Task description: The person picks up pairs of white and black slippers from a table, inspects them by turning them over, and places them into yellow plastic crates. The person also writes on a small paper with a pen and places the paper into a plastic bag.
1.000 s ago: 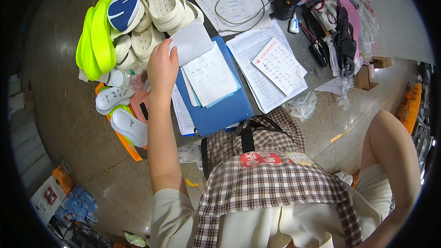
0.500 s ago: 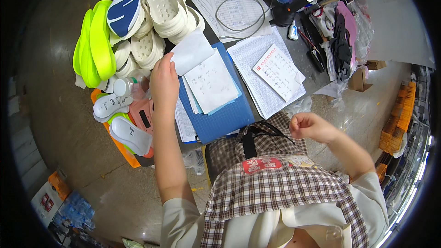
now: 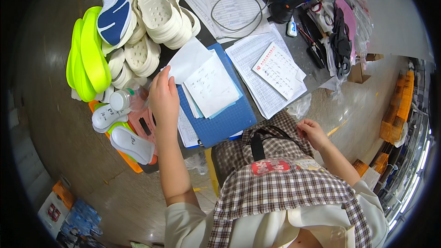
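My left hand [image 3: 164, 97] is closed in a pinch on the lower left edge of a blank white paper sheet [image 3: 189, 59]. That sheet is lifted at an angle beside a handwritten white slip [image 3: 212, 86], which lies over light blue paper on a blue clipboard or folder [image 3: 229, 126]. Down at the right edge of my checked apron [image 3: 285, 193], my right hand [image 3: 314, 135] has its fingers curled against the cloth. What those fingers hold, if anything, is hidden.
White clogs [image 3: 161, 14], neon yellow-green soles [image 3: 92, 55] and a clear jar [image 3: 120, 99] crowd the table's left. Printed sheets [image 3: 239, 59] bear a notepad [image 3: 279, 71] on the right. Behind lie a looped cable [image 3: 235, 30] and a black torch [image 3: 287, 9].
My right hand has moved down to the apron's edge from in front of it. The left hand still pinches the lifted sheet. The whole view has shifted slightly.
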### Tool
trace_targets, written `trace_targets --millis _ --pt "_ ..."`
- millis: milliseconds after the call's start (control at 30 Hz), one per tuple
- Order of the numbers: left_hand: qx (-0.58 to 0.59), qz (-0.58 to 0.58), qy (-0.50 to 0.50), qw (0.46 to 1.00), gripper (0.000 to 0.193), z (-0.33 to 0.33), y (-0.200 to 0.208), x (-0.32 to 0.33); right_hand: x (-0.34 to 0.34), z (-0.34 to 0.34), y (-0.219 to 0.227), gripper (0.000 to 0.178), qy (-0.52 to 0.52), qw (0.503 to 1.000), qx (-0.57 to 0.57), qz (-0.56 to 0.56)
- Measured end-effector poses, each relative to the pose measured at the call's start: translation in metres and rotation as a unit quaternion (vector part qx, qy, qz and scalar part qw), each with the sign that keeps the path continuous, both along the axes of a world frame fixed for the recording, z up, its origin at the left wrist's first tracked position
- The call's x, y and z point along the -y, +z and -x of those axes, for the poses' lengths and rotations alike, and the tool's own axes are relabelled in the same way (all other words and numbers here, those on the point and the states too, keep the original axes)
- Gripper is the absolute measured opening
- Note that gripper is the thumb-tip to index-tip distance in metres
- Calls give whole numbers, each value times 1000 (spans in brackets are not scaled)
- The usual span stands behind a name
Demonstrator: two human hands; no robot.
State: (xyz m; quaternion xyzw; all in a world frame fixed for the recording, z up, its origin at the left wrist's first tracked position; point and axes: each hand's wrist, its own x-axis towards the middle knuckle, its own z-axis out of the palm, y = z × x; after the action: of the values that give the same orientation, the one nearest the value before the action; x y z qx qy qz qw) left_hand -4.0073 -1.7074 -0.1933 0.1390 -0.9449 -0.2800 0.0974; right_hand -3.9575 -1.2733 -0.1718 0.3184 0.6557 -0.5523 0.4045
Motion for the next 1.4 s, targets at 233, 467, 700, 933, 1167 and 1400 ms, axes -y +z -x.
trace_targets --millis 233,467,700,933,1167,1400 --pt "7 1 2 1000 27 -10 4 -4 -6 -9 -8 12 152 986 -63 -21" --pt "159 44 -110 980 25 -26 13 -20 -26 -14 -4 20 328 929 -150 -86" --pt "272 105 -293 910 34 -3 62 -117 -107 -27 -1 24 331 894 -263 -147" --pt "56 129 -499 855 18 48 83 -401 -253 -85 -57 35 85 918 -375 103" --pt "84 122 -847 511 23 5 106 -755 -400 -173 -69 35 -88 893 -376 232" --pt "99 146 -949 263 25 -92 70 -968 -515 -278 -77 34 -253 866 -401 158"
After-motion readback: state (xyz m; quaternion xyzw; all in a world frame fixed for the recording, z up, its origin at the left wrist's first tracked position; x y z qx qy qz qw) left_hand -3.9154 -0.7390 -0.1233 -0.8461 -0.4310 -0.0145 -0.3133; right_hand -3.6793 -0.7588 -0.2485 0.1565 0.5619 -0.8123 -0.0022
